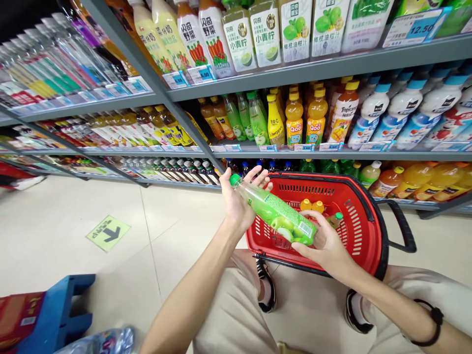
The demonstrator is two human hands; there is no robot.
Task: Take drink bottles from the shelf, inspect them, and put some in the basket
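Both hands hold a green bottle [275,213] tilted over the red basket [363,231], label up, likely for reading. Left hand [239,201] clasps the neck end; right hand [324,243] cups the base. The basket holds two orange-capped bottles [311,205] and a green-capped one [335,219].

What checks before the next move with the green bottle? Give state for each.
1. Green bottle held at both ends by left hand and right hand: ok.
2. Bottle cap on: ok.
3. Bottle tilted, cap end higher, over the red basket: ok.
4. Free room in the basket beside the orange-capped bottles: ok, mesh floor shows at the right.
5. Basket resting steady on the floor: cannot tell, its base is hidden.
6. Right hand's fingers under the bottle: cannot tell, hidden by the bottle.
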